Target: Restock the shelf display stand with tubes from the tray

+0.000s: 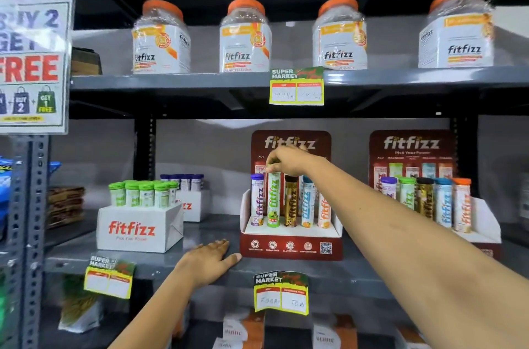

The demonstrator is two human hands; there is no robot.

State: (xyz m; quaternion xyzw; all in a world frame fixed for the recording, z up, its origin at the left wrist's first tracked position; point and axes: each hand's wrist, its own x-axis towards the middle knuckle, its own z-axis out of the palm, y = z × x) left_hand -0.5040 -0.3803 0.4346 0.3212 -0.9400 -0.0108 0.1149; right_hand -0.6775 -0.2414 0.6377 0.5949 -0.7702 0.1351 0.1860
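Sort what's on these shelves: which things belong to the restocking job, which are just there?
Job:
- green-labelled tube pinched at the cap by right hand
- dark red cardboard display stand
- white cardboard tray of green-capped tubes
- left hand, flat on the shelf

Not in play:
- orange-lidded clear jars
- second stand
- yellow price tags

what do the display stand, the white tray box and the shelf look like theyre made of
Display stand: looks like printed cardboard with a slight sheen; flat folded panels, thin cut edges.
White tray box: probably matte white card; a folded side flap shows.
Shelf: apparently grey painted metal, dull finish; thin bent front edge, perforated angle uprights beside it.
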